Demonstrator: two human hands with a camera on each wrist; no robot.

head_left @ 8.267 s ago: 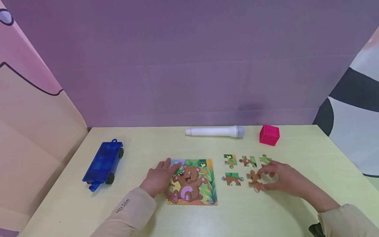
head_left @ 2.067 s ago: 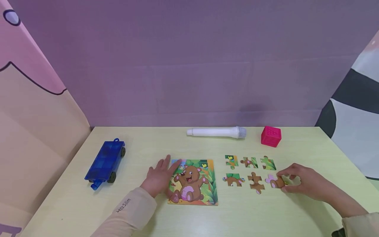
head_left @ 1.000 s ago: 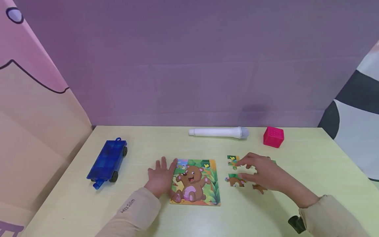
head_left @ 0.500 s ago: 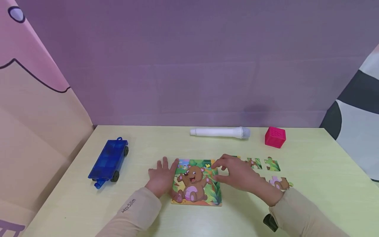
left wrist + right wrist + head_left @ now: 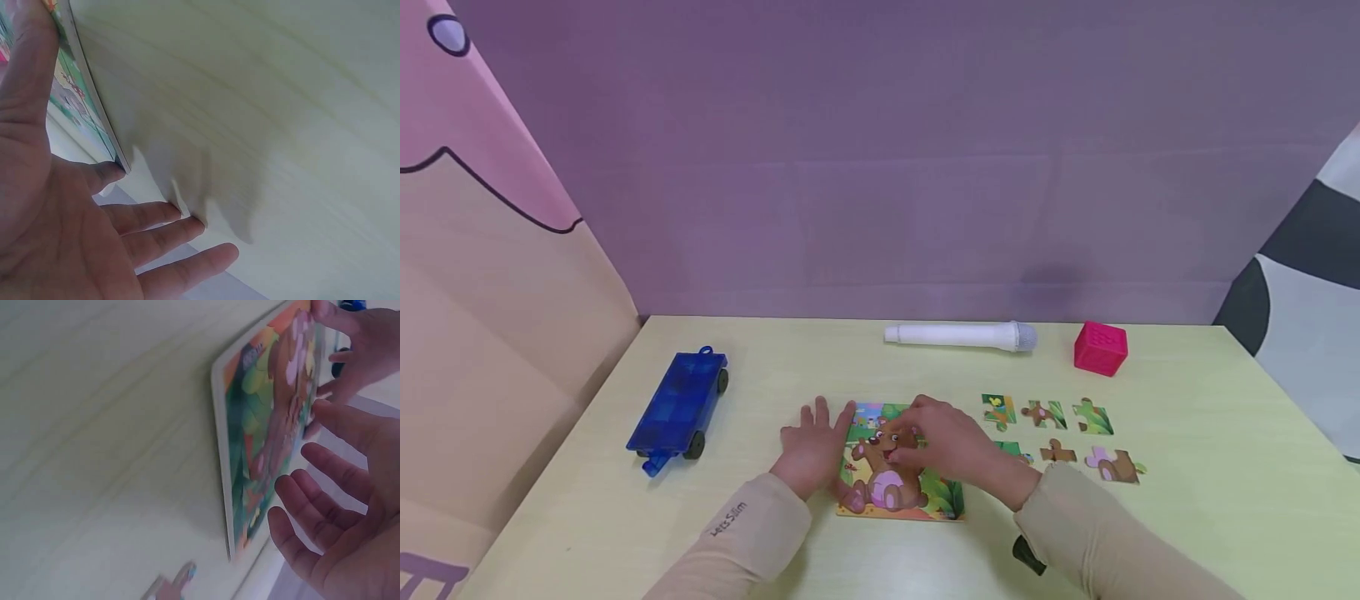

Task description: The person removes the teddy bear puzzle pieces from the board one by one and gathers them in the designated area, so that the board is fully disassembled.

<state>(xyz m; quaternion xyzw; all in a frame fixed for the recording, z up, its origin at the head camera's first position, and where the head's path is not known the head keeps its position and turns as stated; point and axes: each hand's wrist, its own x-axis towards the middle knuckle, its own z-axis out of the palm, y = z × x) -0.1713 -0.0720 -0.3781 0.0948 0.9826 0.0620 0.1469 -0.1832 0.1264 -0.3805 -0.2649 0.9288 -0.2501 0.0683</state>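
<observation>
A bear jigsaw puzzle lies flat on the table in the head view. My left hand spreads along its left edge, with straight fingers; in the left wrist view its thumb and index finger touch the edge and corner. My right hand is over the puzzle's upper right part, covering some of the bear's face. In the right wrist view its fingers are loosely bent, with nothing visible between them. Right of the puzzle, several loose jigsaw pieces lie in two rows, including a pink-and-brown piece; my right wrist partly hides the lower row.
A blue toy car base with dark wheels stands on the left of the table. Toward the back lie a white toy microphone and a red block. A purple cloth hangs behind the table.
Earlier my right hand pinched loose pieces, last the pink-and-brown one, and left them on the table. It has since moved left over the puzzle. My left hand stays by the edge.
</observation>
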